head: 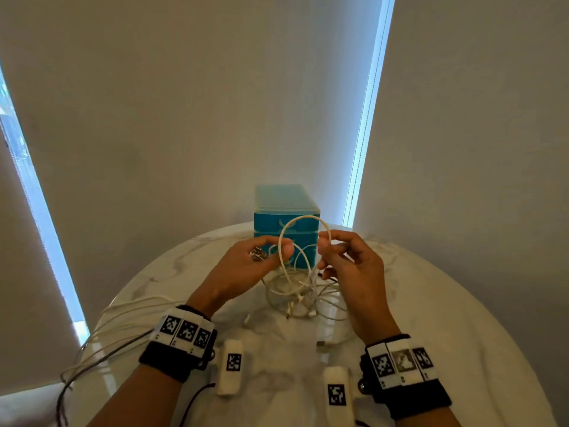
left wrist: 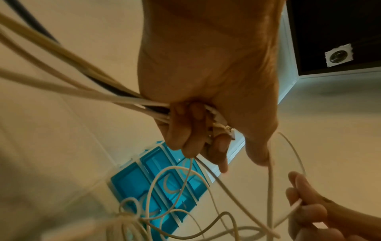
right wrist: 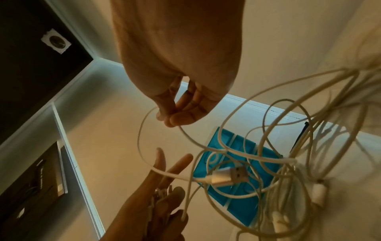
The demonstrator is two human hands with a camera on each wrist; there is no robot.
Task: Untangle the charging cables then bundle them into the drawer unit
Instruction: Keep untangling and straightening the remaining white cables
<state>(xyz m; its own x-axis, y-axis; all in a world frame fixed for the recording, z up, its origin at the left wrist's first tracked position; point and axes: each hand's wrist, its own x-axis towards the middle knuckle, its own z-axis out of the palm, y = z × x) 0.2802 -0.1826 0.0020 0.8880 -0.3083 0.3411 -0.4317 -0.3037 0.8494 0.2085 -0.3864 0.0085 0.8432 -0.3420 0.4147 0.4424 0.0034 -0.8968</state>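
A tangle of white charging cables (head: pixel 303 295) lies on the round marble table (head: pixel 462 303) in front of the blue drawer unit (head: pixel 286 208). Both hands are raised above it and share one white cable loop (head: pixel 303 218). My left hand (head: pixel 281 246) grips several cable ends and plugs in its curled fingers (left wrist: pixel 185 140) and pinches the loop with its thumb. My right hand (head: pixel 326 241) pinches the same loop (right wrist: pixel 144 124) between thumb and fingertips (right wrist: pixel 177 119). A silver USB plug (right wrist: pixel 228 176) hangs among the strands, over the drawer unit (right wrist: pixel 243 207).
Two white marker blocks (head: pixel 229 368) (head: pixel 337 396) lie on the near part of the table. Several cables (head: pixel 107 334) trail from my left hand off the table's left edge. A loose plug (head: pixel 321 345) lies near my right wrist. Blinds hang behind the table.
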